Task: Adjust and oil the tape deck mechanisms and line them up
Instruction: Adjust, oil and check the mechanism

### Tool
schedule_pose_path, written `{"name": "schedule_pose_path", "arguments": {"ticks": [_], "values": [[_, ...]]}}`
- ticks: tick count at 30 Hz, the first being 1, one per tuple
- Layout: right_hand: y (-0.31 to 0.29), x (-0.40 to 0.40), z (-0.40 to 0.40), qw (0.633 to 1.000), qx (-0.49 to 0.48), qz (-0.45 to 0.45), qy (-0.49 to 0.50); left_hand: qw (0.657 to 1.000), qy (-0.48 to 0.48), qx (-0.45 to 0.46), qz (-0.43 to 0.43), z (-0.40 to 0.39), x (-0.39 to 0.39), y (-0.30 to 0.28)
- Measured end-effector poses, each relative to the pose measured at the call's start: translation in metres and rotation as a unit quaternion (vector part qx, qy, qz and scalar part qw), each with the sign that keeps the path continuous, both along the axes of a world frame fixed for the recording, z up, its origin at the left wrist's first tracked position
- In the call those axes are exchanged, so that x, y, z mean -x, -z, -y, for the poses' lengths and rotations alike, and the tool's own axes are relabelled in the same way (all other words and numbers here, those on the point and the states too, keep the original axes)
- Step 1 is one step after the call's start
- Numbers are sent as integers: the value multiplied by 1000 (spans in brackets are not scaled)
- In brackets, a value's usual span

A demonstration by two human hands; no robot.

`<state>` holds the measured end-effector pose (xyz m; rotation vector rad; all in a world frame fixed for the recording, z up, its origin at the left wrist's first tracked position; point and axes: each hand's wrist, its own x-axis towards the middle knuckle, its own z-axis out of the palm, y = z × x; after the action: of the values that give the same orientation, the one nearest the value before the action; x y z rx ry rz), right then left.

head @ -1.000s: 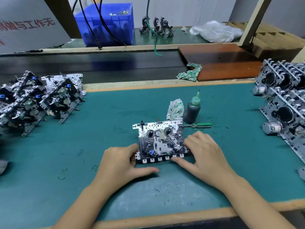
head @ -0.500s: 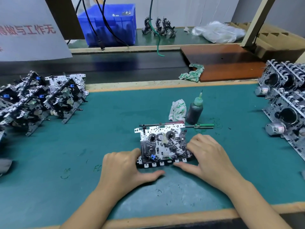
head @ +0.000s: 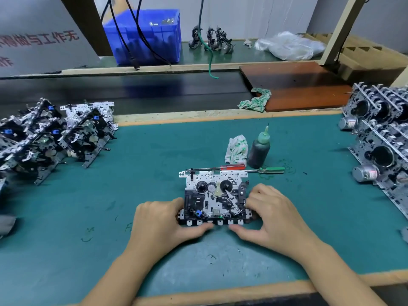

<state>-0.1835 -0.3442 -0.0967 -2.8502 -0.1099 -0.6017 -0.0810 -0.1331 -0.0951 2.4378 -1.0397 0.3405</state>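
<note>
Green mat point(head: 132, 195), tape deck mechanism point(head: 215, 197) flat (keys nearest), left hand point(head: 159, 224), right hand point(head: 276, 217), both fingers curled gripping its ends

two bare forearms, left hand point(head: 162, 224) and right hand point(head: 274, 219) ungloved.

A green-topped work table with a wooden edge point(head: 220, 293) sits before a dark belt point(head: 132, 91) and a pale grey wall point(head: 254, 16).

Teal mat point(head: 154, 164) on the counter; silver-and-black tape deck mechanism point(head: 215, 198) with a blue part; dark oil bottle point(head: 258, 150) with green nozzle; red-handled screwdriver point(head: 231, 167); green-handled screwdriver point(head: 272, 170); white rag point(head: 236, 149) patterned green; blue crate point(head: 145, 34); reddish-brown board point(head: 298, 85).
</note>
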Motion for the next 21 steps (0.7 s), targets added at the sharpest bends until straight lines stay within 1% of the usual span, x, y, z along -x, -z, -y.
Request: {"name": "schedule_pose_path", "arguments": {"ticks": [2, 4, 7, 10, 12, 16, 19, 20, 21], "values": [[0, 1, -3, 999, 21, 7, 26, 998, 61, -5, -26, -7, -5, -3], [0, 1, -3, 999, 25, 9, 42, 996, 88, -11, -29, -12, -6, -4], [0, 2, -1, 1000, 0, -2, 30, 997, 73, 1, -8, -9, -5, -2], [-1, 1, 0, 1000, -22, -12, 18, 998, 59, 15, -3, -5, -5, 0], [-3, 1, 1, 999, -20, -24, 10, 998, 55, 21, -12, -6, -5, 1], [-4, 2, 3, 999, -12, -28, -15, 995, 94, 16, -20, -9, -8, -3], [-4, 2, 0, 1000, -15, -21, 9, 993, 109, 12, -45, -11, -9, -5], [-5, 2, -1, 999, -33, -27, 19, 993, 106, 18, -51, -12, -9, -6], [-6, 1, -1, 996, -75, -34, 22, 992, 105, 34, -63, -13, -9, -6]]}}
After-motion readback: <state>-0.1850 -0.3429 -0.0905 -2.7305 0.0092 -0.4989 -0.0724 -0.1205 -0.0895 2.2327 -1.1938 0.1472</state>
